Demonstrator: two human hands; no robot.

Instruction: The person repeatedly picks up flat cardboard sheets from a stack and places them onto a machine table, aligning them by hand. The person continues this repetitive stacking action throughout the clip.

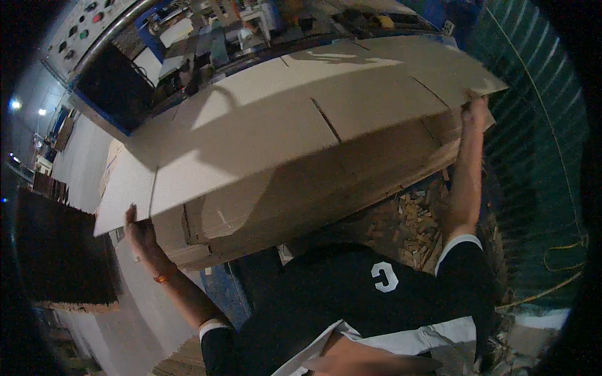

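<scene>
A wide, slotted cardboard sheet spans the space before me, raised at its near edge. My left hand is closed on that edge close to the left corner, thumb on top. Near the right corner my right hand grips the same edge. Beneath lies more brown cardboard with similar slots, perhaps a stack; the sheet partly hides it. The fingers under the sheet are hidden on both sides.
Machinery stands beyond the sheet, with a button panel at the far left. Green corrugated metal runs along the right. Cardboard scraps litter the floor. A dark stack stands at left.
</scene>
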